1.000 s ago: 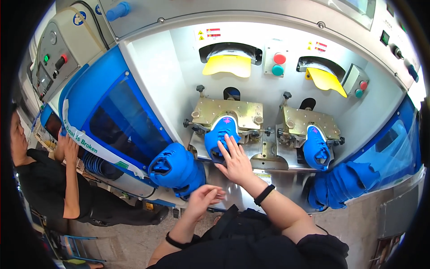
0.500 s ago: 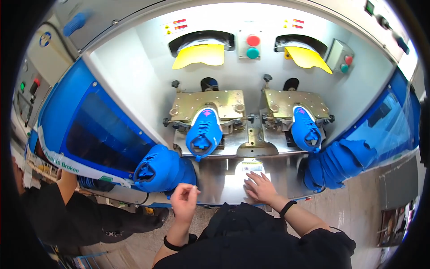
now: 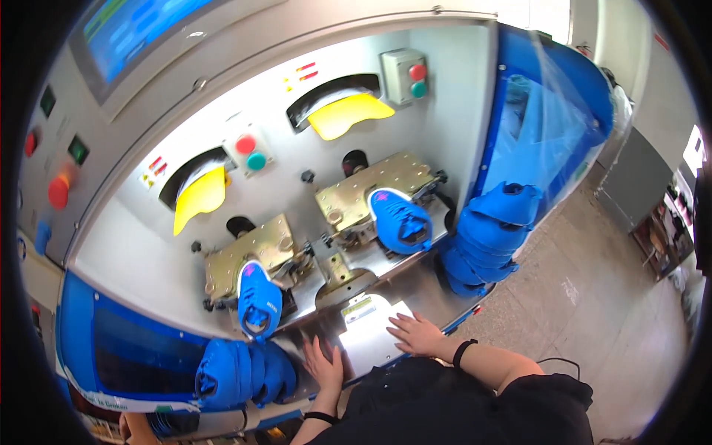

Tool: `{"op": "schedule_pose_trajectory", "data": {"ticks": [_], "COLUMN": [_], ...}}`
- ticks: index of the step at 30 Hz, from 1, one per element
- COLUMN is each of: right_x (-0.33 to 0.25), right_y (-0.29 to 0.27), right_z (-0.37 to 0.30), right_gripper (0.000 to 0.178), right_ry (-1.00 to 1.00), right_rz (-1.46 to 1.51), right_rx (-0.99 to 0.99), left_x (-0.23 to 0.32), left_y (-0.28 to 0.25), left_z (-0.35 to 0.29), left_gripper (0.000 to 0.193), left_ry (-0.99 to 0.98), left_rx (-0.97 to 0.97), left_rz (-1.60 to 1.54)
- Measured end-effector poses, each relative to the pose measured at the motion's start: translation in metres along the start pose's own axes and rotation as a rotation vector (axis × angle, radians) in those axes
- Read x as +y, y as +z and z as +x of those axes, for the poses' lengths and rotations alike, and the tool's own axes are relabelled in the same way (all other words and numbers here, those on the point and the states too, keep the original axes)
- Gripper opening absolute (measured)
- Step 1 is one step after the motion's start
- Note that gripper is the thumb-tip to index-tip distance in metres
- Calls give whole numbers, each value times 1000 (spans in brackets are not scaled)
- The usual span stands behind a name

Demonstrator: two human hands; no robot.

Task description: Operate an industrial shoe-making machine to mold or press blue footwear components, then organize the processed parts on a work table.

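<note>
My left hand [image 3: 324, 365] lies on the steel front ledge [image 3: 297, 337] with its fingers stretched out, holding nothing. To its left is a stack of blue shoe uppers [image 3: 243, 371]. My right hand [image 3: 417, 334] rests flat and open on the same ledge, beside a pale label plate [image 3: 368, 315]. Beyond the hands, a blue shoe upper [image 3: 259, 302] sits at the left brass-coloured plate [image 3: 249, 256] of the machine. A second blue upper [image 3: 400, 222] sits at the right brass-coloured plate [image 3: 377, 191]. Neither hand touches an upper.
Another stack of blue uppers [image 3: 491, 236] stands at the ledge's right end. Yellow flaps [image 3: 202, 199] hang from slots in the back wall, near a red-and-green button box [image 3: 251, 152]. A blue side panel [image 3: 141, 345] borders the left. Another person's hand [image 3: 139, 429] shows at lower left.
My view has swung right and tilted. My left hand, raised with curled fingers before, has come down onto the ledge and opened. The right hand stays flat on the ledge.
</note>
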State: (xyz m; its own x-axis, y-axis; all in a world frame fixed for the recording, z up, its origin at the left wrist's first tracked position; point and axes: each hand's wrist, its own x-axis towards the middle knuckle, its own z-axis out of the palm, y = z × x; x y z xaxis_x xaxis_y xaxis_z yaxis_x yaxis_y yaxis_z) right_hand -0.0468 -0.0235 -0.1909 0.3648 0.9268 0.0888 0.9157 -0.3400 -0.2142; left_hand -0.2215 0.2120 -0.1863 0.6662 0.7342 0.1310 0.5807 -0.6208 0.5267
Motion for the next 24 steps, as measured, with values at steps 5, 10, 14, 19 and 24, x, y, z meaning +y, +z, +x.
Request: {"op": "schedule_pose_trajectory", "data": {"ticks": [5,10,14,19,24], "right_x": [18,18,20,25,25], "right_y": [6,14,17,23,20], "right_z": [-5,-4,-3,-1,-3], "right_gripper": [50,48,48,47,49], "right_ry": [-83,-75,-114,-121,-124], "right_rz": [62,96,132,144,136], "right_rx": [19,35,50,54,24], "left_x": [0,2,20,38,103], "left_y": [19,15,-4,-30,-126], "left_z": [-6,-11,-9,18,53], "left_gripper": [64,63,63,75,77], "left_ry": [-24,-13,-19,-61,305], "left_rx": [-98,-82,-71,685,1030], "left_rz": [185,235,178,-205,56]}}
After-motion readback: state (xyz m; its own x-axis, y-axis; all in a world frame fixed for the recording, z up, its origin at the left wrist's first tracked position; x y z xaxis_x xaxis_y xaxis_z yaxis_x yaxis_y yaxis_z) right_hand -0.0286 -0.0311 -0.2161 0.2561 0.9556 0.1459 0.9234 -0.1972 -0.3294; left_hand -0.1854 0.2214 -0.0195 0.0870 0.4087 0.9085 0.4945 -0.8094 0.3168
